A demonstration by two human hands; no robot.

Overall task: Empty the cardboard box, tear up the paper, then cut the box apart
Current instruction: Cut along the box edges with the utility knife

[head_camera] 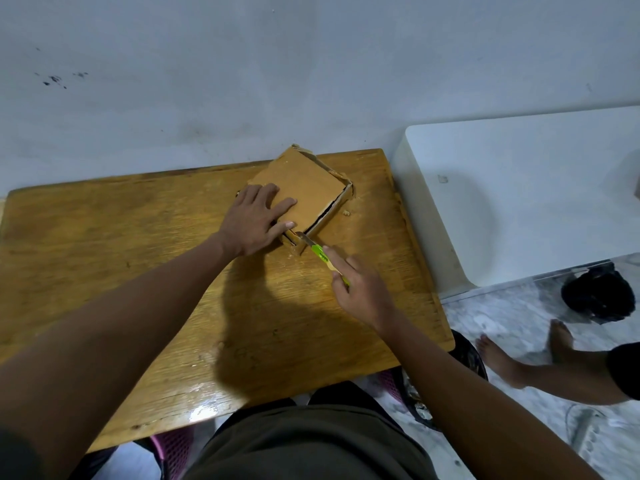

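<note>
Two hands at the cardboard box

Right hand [360, 292] grips a green utility knife [323, 258], its blade touching the near corner of the cardboard box [304, 192]. Left hand [254, 221] lies flat, fingers straight, pressing the box top. Box sits at the far edge of the wooden table [138, 244]. Knife lettering illegible.
</note>
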